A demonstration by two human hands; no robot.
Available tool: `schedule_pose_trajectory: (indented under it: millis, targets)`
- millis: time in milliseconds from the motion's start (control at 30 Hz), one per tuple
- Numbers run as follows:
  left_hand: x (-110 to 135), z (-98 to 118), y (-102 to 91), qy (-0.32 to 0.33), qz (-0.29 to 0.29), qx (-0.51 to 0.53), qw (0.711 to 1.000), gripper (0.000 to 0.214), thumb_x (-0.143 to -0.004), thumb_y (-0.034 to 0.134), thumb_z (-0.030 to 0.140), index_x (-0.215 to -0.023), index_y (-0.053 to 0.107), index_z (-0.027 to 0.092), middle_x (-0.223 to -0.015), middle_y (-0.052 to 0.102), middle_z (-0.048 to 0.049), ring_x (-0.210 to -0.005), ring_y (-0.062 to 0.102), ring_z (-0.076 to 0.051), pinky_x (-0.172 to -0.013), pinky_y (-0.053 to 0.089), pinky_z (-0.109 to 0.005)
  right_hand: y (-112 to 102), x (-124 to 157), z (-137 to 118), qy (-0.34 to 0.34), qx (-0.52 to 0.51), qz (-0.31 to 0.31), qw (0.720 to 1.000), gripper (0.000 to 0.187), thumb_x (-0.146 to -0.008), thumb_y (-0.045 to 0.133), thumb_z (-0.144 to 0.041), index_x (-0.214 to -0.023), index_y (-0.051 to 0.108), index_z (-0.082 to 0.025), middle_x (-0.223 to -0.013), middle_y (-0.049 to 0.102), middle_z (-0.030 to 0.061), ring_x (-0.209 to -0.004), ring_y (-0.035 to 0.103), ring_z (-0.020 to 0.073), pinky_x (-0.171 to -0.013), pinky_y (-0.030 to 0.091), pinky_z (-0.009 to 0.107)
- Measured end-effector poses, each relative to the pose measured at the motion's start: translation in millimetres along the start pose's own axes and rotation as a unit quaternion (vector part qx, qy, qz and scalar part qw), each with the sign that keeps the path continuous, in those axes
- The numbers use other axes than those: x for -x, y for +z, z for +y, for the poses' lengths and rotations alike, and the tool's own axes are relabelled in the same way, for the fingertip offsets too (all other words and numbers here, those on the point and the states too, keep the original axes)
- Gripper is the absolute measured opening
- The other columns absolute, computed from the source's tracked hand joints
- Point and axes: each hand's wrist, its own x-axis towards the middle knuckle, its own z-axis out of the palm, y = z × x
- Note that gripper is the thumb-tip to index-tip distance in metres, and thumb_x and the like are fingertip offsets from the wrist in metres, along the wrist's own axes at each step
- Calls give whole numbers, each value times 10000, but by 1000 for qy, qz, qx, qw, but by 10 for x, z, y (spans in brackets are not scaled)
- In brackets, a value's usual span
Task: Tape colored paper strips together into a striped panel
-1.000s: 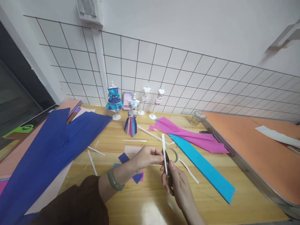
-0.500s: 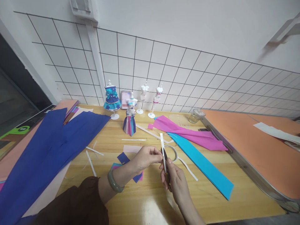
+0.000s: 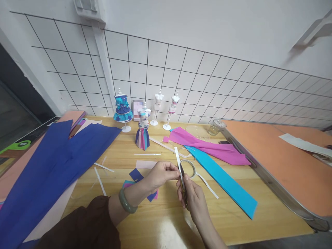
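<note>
A narrow white strip [image 3: 177, 156] is pinched between the thumb and finger of my left hand [image 3: 164, 173], its free end pointing up and away. My right hand [image 3: 195, 199] is closed around dark scissors [image 3: 184, 197], whose blades lie along the strip close to my left fingertips. Whether the blades bite into the strip cannot be made out. Just beyond my hands lies a roll of tape [image 3: 194, 168] with a loose white tail [image 3: 208, 186]. Under my left wrist are small cut pieces of blue [image 3: 136, 175], pink and turquoise paper.
Folded turquoise paper [image 3: 225, 181] and magenta paper [image 3: 207, 147] lie to the right, large blue paper [image 3: 59, 169] to the left. Several small dress forms [image 3: 142, 133] stand at the back near a glass jar [image 3: 214, 128]. An orange-topped surface [image 3: 280, 169] borders the table on the right.
The strip's upper end has tipped slightly left, and the scissors have turned a little with it. Both hands keep almost the same place; the view has shifted slightly.
</note>
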Motion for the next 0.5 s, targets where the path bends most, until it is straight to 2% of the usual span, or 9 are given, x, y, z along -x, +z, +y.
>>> schedule_pose_trajectory:
  millis: [500]
  targets:
    - [10, 22, 15, -5, -16, 8, 1000, 163, -637, 698, 234, -664, 585, 120, -586, 621, -15, -596, 582, -116, -680, 449, -266, -26, 7, 18, -10, 11, -1, 1000, 541, -833, 304, -628, -720, 533, -151, -416, 455, -31, -322, 357, 71, -352, 223, 205]
